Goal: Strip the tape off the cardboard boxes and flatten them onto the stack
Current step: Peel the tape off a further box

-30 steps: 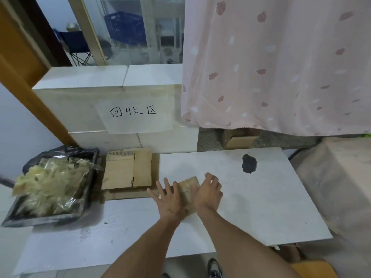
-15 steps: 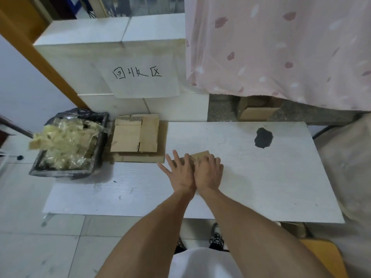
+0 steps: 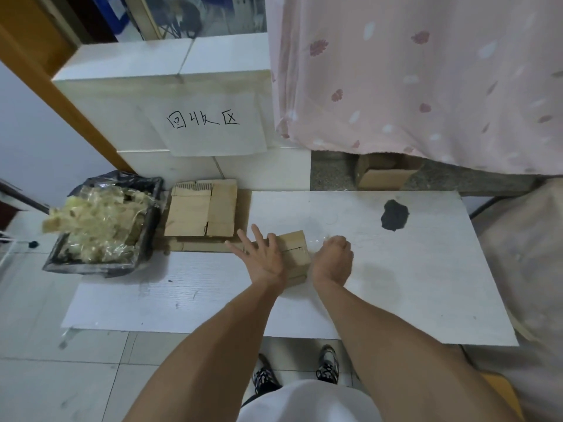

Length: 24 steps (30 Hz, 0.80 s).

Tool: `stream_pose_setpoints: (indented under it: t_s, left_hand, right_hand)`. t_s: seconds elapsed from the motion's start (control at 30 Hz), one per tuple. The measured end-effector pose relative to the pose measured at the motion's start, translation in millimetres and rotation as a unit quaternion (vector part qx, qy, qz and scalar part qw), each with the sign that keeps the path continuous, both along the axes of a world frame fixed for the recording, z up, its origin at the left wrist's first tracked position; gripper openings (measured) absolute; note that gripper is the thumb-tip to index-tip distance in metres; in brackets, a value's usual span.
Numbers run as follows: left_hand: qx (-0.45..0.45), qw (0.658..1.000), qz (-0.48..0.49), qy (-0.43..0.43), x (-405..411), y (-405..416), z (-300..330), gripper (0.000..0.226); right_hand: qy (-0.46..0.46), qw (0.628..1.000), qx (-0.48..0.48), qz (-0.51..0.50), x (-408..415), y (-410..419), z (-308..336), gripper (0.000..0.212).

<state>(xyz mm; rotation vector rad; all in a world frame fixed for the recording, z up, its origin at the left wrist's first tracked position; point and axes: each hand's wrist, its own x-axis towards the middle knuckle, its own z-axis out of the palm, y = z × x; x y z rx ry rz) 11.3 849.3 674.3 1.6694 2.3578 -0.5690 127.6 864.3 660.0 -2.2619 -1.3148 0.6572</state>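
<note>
A small brown cardboard box [image 3: 295,250] lies on the white board [image 3: 396,284] just right of the stack of flattened cardboard [image 3: 201,213]. My left hand [image 3: 262,257] presses flat on the box's left part with fingers spread. My right hand [image 3: 333,258] is just off the box's right edge, fingers curled, pinching a strip of clear tape [image 3: 318,239] that stretches from the box's top right corner. The box's left side is hidden under my left hand.
A black-lined bin [image 3: 143,239] heaped with crumpled tape stands left of the stack. A white block with a handwritten paper sign [image 3: 207,123] is behind the stack. A dark stain [image 3: 394,214] marks the board. An open carton [image 3: 384,176] sits under the pink curtain [image 3: 426,71].
Both hands lay together on the box before. Now my right hand has slid off to the right with its fingers curled, drawing clear tape with it. The view has tilted further down.
</note>
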Motion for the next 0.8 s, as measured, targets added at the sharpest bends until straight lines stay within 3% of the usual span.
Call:
stream_pose_setpoints:
  t_s: [0.1,0.23,0.37,0.6,0.8]
  left_hand:
    - [-0.002,0.999,-0.041,-0.019,9.5,6.2,-2.0,0.095]
    - [-0.019,0.999,-0.029,-0.037,18.4,4.0,-11.0,0.086]
    - [-0.034,0.999,-0.009,-0.019,12.3,-1.6,-13.4,0.096]
    - [-0.004,1.000,-0.007,0.008,16.6,-4.0,-6.8,0.086]
    - [-0.012,0.999,0.026,0.036,1.7,-2.2,0.0,0.084]
  right_hand:
    - [0.140,0.988,0.041,0.050,-7.6,-6.7,1.6,0.026]
    - [0.209,0.977,0.025,0.015,-9.7,-16.6,1.1,0.035]
    - [0.238,0.966,0.018,-0.101,16.8,-21.9,-6.0,0.027]
    - [0.248,0.949,0.092,-0.171,5.9,-24.2,-0.2,0.055]
    - [0.275,0.928,0.052,-0.244,7.4,-27.9,0.2,0.074]
